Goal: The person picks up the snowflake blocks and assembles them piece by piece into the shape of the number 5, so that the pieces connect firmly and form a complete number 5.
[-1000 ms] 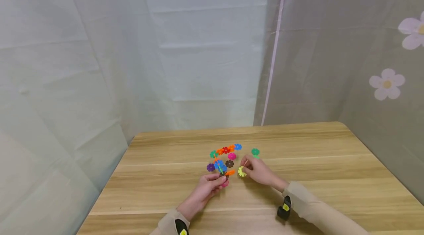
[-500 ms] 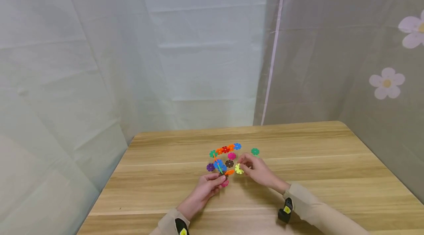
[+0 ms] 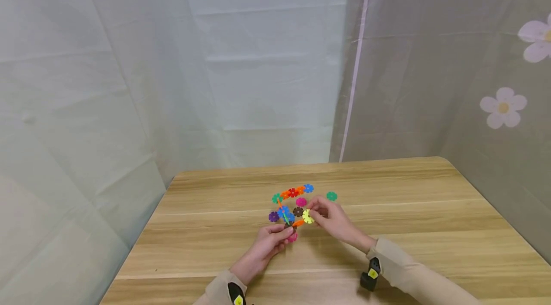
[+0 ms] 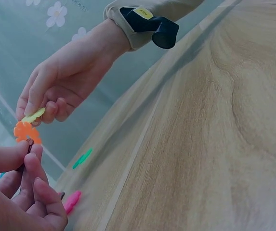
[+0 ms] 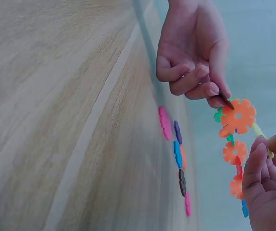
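My left hand [image 3: 267, 244] pinches a dark brown flower-shaped snap disc [image 5: 227, 101] between thumb and fingers. An orange disc [image 5: 238, 116] is slotted onto that brown one, standing out to its right in the head view. From the held end a chain of linked discs curves away, with a green disc [image 3: 277, 198], a red disc [image 3: 292, 192] and a blue disc [image 3: 308, 188] toward its far end. My right hand [image 3: 336, 221] pinches a yellow disc [image 4: 33, 115] by its edge. The yellow disc's rim is right at the orange disc's edge.
Around the hands on the wooden table [image 3: 193, 247] lie loose discs: a purple one [image 3: 274, 216], a brown one [image 3: 298, 212], a pink one [image 3: 301, 201] and a green one [image 3: 331, 196]. Another pink disc [image 3: 292, 237] shows beside the left fingers. Pale curtains [image 3: 267, 80] hang behind the table.
My right hand has brought the yellow disc left and slightly away from me, up to the orange disc. The left hand has kept its grip on the brown disc, nearly still.
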Action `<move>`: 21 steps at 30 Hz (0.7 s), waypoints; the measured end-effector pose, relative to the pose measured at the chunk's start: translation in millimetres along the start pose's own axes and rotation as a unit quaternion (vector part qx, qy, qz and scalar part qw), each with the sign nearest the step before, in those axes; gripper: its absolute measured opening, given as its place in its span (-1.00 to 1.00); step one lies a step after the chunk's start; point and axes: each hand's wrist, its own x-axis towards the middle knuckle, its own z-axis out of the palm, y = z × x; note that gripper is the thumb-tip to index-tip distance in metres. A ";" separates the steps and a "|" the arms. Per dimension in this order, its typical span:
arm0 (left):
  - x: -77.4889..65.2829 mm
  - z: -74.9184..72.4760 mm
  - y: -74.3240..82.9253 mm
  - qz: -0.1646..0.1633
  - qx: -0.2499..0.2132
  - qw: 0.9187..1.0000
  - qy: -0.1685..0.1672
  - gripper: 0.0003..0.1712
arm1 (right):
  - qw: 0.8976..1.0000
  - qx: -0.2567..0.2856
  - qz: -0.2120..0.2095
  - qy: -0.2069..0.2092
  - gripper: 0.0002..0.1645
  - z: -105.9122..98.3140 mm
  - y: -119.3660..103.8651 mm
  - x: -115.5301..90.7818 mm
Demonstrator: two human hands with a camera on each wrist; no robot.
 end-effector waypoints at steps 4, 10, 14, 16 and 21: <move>0.0 0.7 0.5 -0.003 -0.005 1.000 0.002 -0.96 | 1.000 -0.007 0.002 0.002 -0.84 0.1 -0.3 0.1; 0.3 1.6 -0.5 0.003 -0.001 1.000 0.003 -0.95 | 1.000 -0.007 -0.003 0.000 -0.85 0.6 2.2 -0.3; 0.0 2.7 -1.4 0.016 0.007 1.000 0.008 -0.89 | 1.000 -0.003 -0.002 0.000 -0.80 2.5 2.2 -1.3; -0.5 3.3 -1.7 0.027 0.017 0.999 0.016 -0.86 | 1.000 -0.002 -0.002 0.004 -0.75 3.3 1.9 -1.8; -1.3 4.4 -1.4 0.052 0.046 0.997 0.041 -0.79 | 1.000 -0.008 -0.005 0.007 -0.86 2.6 -0.1 -2.4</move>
